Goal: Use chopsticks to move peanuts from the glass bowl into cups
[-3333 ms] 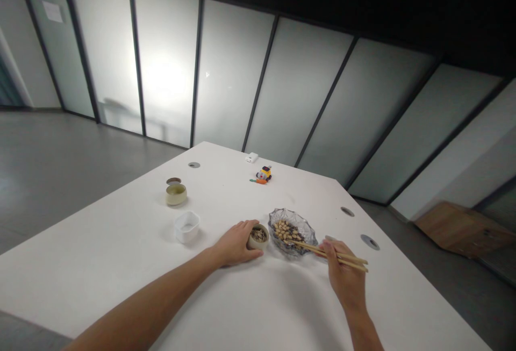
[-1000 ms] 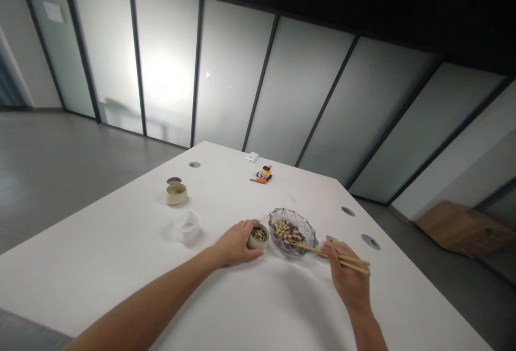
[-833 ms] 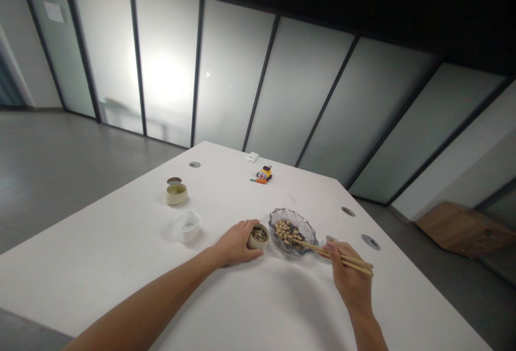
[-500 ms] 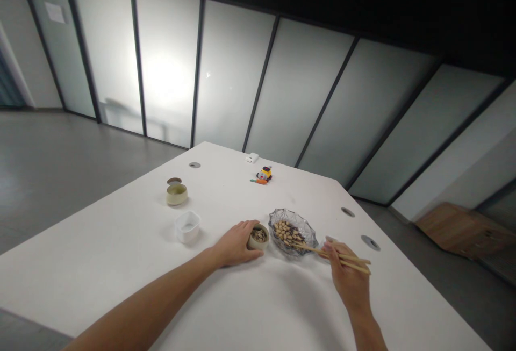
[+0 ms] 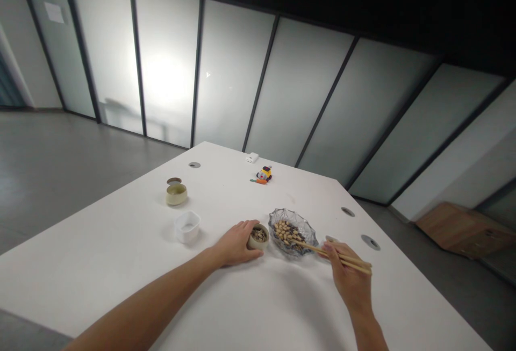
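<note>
My left hand (image 5: 238, 243) is wrapped round a small pale bowl (image 5: 258, 244), which stands on the white table and holds dark seeds (image 5: 259, 234). Just right of it sits a scalloped clear glass bowl (image 5: 300, 221) containing pale peanut-like nuts (image 5: 283, 229) and darker seeds. A pair of wooden chopsticks (image 5: 312, 249) is gripped in my right hand (image 5: 345, 269), their tips down among the contents of the glass bowl. Whether the tips pinch a piece is too small to tell. A pale object (image 5: 331, 239) lies partly hidden behind my right fingers.
Over to the left stand a white square plastic container (image 5: 187, 227) and a greenish bowl (image 5: 176, 195). Farther back on the table (image 5: 226, 292) are a yellow toy vehicle (image 5: 265, 173), an orange toy carrot (image 5: 260, 181) and a white box (image 5: 252, 157). Round grommets (image 5: 370, 242) dot the tabletop.
The chopsticks have shifted very slightly within the glass bowl, along with my right hand. My left hand and the small bowl stay put.
</note>
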Motion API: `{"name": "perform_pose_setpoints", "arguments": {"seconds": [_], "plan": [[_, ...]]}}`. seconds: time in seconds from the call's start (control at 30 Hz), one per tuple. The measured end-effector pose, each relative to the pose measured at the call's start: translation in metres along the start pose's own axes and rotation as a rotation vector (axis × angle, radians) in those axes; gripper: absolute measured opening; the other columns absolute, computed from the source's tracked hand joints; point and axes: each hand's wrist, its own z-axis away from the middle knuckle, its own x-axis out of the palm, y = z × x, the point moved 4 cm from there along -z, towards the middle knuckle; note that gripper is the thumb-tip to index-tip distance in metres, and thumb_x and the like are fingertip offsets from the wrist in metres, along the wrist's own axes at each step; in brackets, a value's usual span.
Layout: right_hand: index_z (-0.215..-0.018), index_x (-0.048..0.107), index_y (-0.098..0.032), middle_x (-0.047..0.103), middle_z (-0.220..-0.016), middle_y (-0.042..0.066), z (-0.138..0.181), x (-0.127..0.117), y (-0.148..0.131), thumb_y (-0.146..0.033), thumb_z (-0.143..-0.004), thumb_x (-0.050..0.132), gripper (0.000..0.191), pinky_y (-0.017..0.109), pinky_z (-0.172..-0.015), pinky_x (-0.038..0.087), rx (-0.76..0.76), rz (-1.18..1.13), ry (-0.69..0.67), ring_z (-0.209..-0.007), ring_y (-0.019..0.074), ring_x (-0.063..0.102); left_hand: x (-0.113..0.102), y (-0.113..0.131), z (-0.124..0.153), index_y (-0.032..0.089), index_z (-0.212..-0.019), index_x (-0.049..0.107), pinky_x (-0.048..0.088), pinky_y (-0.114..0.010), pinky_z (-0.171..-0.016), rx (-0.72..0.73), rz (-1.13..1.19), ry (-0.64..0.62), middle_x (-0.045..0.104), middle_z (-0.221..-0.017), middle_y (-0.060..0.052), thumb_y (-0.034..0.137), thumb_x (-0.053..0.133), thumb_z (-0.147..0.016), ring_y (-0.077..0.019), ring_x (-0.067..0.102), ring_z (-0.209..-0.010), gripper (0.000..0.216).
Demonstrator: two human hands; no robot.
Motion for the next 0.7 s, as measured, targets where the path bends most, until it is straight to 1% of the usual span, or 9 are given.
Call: {"name": "perform_pose_setpoints", "arguments": {"seconds": [0.1, 0.2, 0.3, 0.43, 0.53, 0.6, 0.7], "plan": [[-0.079, 0.079, -0.023, 0.081, -0.087, 0.007, -0.001, 0.0, 0.0, -0.061, -0.099, 0.059, 0.047, 0.041, -0.092, 0.061, -0.027, 0.039, -0.021, -0.092, 0.0272, 0.078, 0.0, 0.0, 0.0, 0.023, -0.147, 0.05, 0.047, -0.048, -0.113, -0.001, 0.002, 0.002, 0.063, -0.141, -0.013, 0.041, 0.081, -0.079, -0.0354, 0.061, -0.129, 0.077], [-0.078, 0.079, -0.024, 0.08, -0.088, 0.007, -0.002, -0.001, -0.004, -0.061, -0.1, 0.057, 0.048, 0.042, -0.093, 0.062, -0.06, 0.051, -0.043, -0.087, 0.0256, 0.077, 0.0, 0.0, -0.001, 0.023, -0.147, 0.049, 0.046, -0.048, -0.114, 0.004, -0.001, -0.003, 0.063, -0.142, -0.014, 0.041, 0.081, -0.079, -0.0354, 0.06, -0.13, 0.077], [-0.077, 0.078, -0.025, 0.08, -0.086, 0.006, -0.004, 0.0, -0.009, -0.059, -0.1, 0.057, 0.046, 0.045, -0.096, 0.061, -0.085, 0.013, -0.09, -0.081, 0.024, 0.076, 0.001, -0.001, -0.001, 0.022, -0.147, 0.049, 0.046, -0.048, -0.114, 0.012, -0.009, -0.004, 0.063, -0.142, -0.014, 0.041, 0.081, -0.079, -0.0353, 0.06, -0.13, 0.077], [-0.075, 0.079, -0.025, 0.08, -0.083, 0.006, -0.005, 0.002, -0.011, -0.056, -0.1, 0.06, 0.043, 0.047, -0.098, 0.06, -0.088, -0.036, -0.135, -0.082, 0.0244, 0.076, 0.002, -0.002, -0.002, 0.021, -0.147, 0.049, 0.046, -0.047, -0.115, 0.015, -0.012, -0.002, 0.062, -0.143, -0.015, 0.04, 0.081, -0.08, -0.0351, 0.06, -0.131, 0.077], [-0.073, 0.079, -0.025, 0.08, -0.082, 0.006, -0.005, 0.001, -0.011, -0.056, -0.099, 0.061, 0.044, 0.047, -0.098, 0.06, -0.084, -0.043, -0.115, -0.081, 0.0244, 0.077, 0.003, -0.003, -0.002, 0.021, -0.148, 0.048, 0.045, -0.047, -0.116, 0.016, -0.011, -0.002, 0.061, -0.144, -0.015, 0.04, 0.081, -0.08, -0.035, 0.059, -0.133, 0.078], [-0.075, 0.08, -0.025, 0.08, -0.083, 0.006, -0.004, 0.0, -0.01, -0.057, -0.099, 0.062, 0.043, 0.047, -0.099, 0.06, -0.083, -0.036, -0.095, -0.081, 0.0244, 0.077, 0.003, -0.003, -0.002, 0.022, -0.148, 0.048, 0.044, -0.048, -0.116, 0.017, -0.007, -0.004, 0.061, -0.144, -0.014, 0.041, 0.081, -0.08, -0.0352, 0.058, -0.133, 0.078], [-0.079, 0.08, -0.025, 0.081, -0.087, 0.006, -0.004, -0.002, -0.008, -0.059, -0.098, 0.062, 0.043, 0.044, -0.095, 0.061, -0.086, 0.001, -0.064, -0.084, 0.0251, 0.077, 0.003, -0.003, -0.001, 0.021, -0.148, 0.047, 0.045, -0.049, -0.115, 0.017, -0.003, -0.011, 0.061, -0.143, -0.016, 0.041, 0.08, -0.08, -0.0357, 0.059, -0.132, 0.078]]}}
